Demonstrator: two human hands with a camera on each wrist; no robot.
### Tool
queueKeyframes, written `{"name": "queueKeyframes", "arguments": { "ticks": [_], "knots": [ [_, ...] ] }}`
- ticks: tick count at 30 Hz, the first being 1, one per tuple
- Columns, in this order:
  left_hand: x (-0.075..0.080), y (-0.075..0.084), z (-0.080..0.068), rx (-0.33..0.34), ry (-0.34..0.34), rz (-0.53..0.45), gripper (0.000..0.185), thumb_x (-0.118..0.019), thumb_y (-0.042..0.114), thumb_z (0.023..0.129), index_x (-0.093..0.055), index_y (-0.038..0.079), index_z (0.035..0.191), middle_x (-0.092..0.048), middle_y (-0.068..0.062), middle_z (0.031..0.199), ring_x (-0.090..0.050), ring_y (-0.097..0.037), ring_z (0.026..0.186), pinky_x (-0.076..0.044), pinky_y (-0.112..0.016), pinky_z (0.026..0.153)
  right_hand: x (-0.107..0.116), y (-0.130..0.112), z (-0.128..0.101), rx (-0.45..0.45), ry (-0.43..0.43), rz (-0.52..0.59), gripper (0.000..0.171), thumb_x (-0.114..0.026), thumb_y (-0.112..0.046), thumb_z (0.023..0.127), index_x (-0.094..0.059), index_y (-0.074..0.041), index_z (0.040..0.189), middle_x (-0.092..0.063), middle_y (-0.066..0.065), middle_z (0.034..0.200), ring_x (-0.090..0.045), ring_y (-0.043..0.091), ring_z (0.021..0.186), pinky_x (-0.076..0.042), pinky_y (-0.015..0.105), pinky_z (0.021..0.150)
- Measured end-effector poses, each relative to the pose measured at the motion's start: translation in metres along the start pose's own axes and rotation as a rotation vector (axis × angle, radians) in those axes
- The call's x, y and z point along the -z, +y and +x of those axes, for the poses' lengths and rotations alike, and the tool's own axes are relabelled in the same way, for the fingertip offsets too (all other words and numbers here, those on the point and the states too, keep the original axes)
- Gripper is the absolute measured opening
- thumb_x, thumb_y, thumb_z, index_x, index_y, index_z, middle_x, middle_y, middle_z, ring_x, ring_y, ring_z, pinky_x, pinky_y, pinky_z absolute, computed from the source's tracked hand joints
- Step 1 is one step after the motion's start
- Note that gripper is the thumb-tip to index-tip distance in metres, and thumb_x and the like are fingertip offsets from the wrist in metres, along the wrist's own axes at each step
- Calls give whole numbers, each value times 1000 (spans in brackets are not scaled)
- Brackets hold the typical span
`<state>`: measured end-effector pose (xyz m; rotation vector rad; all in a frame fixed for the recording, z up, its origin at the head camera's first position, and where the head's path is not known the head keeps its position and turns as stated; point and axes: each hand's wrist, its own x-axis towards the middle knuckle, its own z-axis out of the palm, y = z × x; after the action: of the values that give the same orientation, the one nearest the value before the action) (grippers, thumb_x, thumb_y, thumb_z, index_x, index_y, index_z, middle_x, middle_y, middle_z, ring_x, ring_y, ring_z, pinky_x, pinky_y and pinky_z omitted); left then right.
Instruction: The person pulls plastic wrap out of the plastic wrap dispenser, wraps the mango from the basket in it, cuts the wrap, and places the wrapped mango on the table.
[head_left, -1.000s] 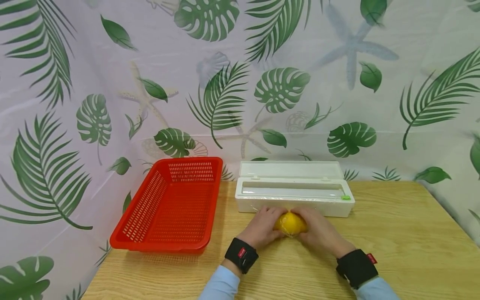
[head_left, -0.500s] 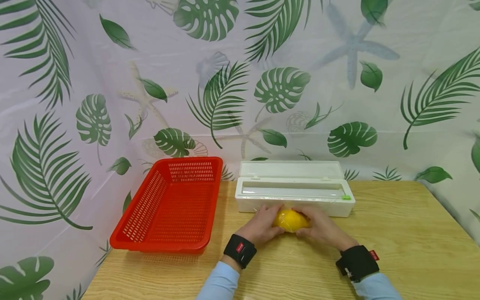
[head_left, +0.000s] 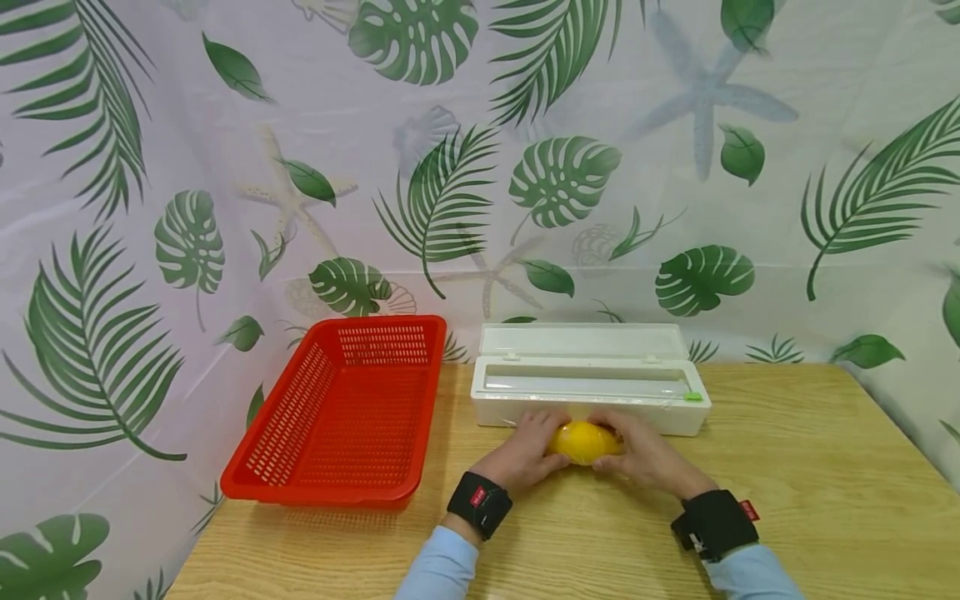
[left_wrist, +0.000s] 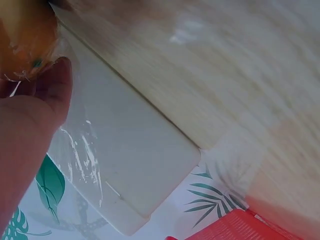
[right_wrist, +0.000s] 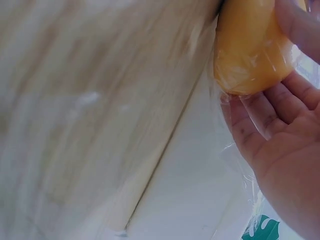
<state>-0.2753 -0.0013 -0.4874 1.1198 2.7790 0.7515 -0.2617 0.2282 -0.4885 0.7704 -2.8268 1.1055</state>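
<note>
Lying crosswise, the yellow oval film-wrapped fruit (head_left: 584, 442) sits between left hand (head_left: 522, 451) and right hand (head_left: 651, 456), fingers (right_wrist: 287, 102) grasping both ends, neither nearer

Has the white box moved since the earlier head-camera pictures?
No. Against the red basket, the white box keeps its place on the table.
</note>
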Motion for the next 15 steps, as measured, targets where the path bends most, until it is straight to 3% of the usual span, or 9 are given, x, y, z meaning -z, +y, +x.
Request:
{"name": "queueKeyframes", "arguments": {
  "ticks": [6, 15],
  "knots": [
    [-4, 2, -1, 27, 7, 1, 56, -66, 23, 97, -42, 8, 145, -34, -14, 147, -38, -23, 131, -40, -30, 108, 2, 1, 1, -9, -16, -14, 52, -78, -11, 84, -56, 2, 130, -59, 17, 129, -57, 30, 112, -45, 52, 99],
    [-4, 0, 0, 38, 54, -10, 53, -70, 23, 94, -48, 10, 141, -44, -8, 140, -46, -16, 119, -41, -26, 104, 3, 1, 2, -9, -34, 8, 49, -73, -15, 89, -56, 1, 132, -59, 18, 131, -57, 29, 111, -46, 51, 97]
  ]
}}
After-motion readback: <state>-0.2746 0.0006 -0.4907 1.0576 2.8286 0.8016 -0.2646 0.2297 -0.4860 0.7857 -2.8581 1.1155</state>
